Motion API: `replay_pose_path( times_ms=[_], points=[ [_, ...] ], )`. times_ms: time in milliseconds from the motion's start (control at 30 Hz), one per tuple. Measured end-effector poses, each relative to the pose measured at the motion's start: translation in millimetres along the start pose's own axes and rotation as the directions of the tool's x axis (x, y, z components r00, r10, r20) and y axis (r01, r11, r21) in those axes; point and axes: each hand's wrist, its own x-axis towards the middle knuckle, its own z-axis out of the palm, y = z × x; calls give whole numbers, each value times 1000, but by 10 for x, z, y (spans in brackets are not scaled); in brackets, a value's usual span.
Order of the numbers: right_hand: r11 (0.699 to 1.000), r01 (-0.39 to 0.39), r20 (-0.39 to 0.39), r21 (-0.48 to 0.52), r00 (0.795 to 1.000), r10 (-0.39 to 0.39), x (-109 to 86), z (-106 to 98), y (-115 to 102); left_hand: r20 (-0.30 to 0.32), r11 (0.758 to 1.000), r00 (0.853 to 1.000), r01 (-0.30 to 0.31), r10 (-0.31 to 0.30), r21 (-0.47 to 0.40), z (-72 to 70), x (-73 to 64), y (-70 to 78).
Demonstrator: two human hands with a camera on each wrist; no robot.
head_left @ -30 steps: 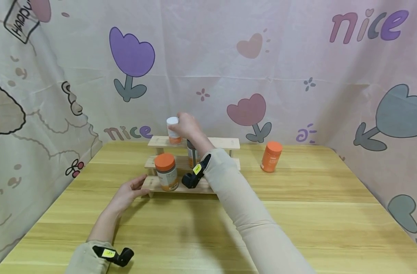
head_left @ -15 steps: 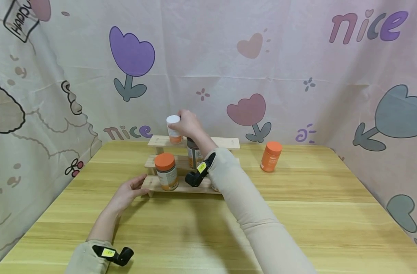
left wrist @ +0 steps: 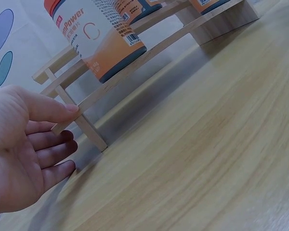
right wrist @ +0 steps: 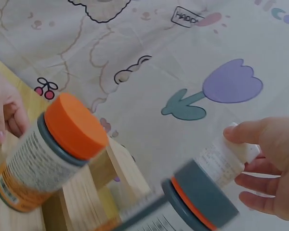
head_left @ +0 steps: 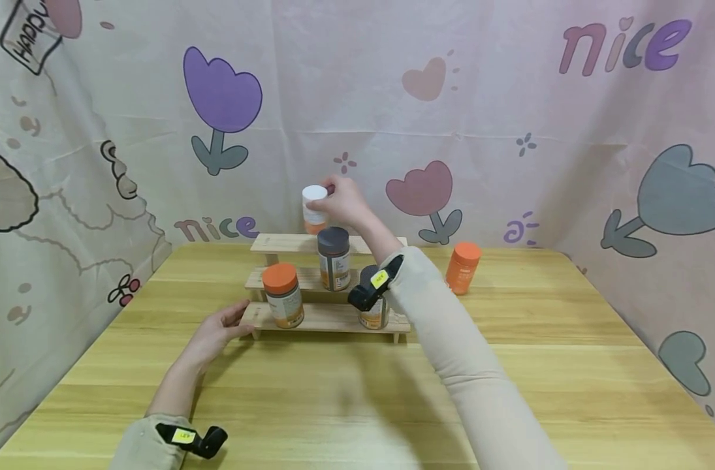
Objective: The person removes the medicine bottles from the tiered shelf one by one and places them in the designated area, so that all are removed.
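Note:
My right hand (head_left: 347, 203) holds a small bottle (head_left: 314, 209) with a white cap and an orange base, at the top step of a three-tier wooden rack (head_left: 275, 244). The bottle seems raised off that step; the right wrist view hides its base behind a dark-lidded jar (right wrist: 204, 195). That jar (head_left: 333, 261) stands on the middle step. My left hand (left wrist: 24, 144) grips the left end of the lowest step, thumb on top and fingers below. On this step stand an orange-lidded jar (head_left: 283, 297) and another dark-lidded jar (head_left: 373, 313), partly covered by the right wrist camera.
An orange bottle (head_left: 463, 269) stands on the wooden table (head_left: 510, 365), right of the rack. A printed cloth (head_left: 333, 78) hangs behind and along the sides.
My right hand has moved the white-capped bottle up and to the right from the top step's left part. Both dark-lidded jars show more fully. The left hand keeps its place.

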Motion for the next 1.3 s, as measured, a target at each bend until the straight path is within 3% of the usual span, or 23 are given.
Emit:
replay_pose_path(
  times_ms=[200,600,933,1300],
  points=[
    [997,14,-29,77,1000,-12,-28,-185,182,1,1000,1000,5,-5,4,2,-6,4],
    [993,-20,-123,118,992,34,-188,-589,574,-4,1000,1000,6,-6,21,8,-5,-6],
    [987,-7,-180,161,983,37,-449,-902,852,2,1000,1000,10,-10,18,4,5,-3],
    [978,-90,-214,188,968,131,-780,-1280,1171,3,1000,1000,7,-7,10,6,3,2]
  ],
)
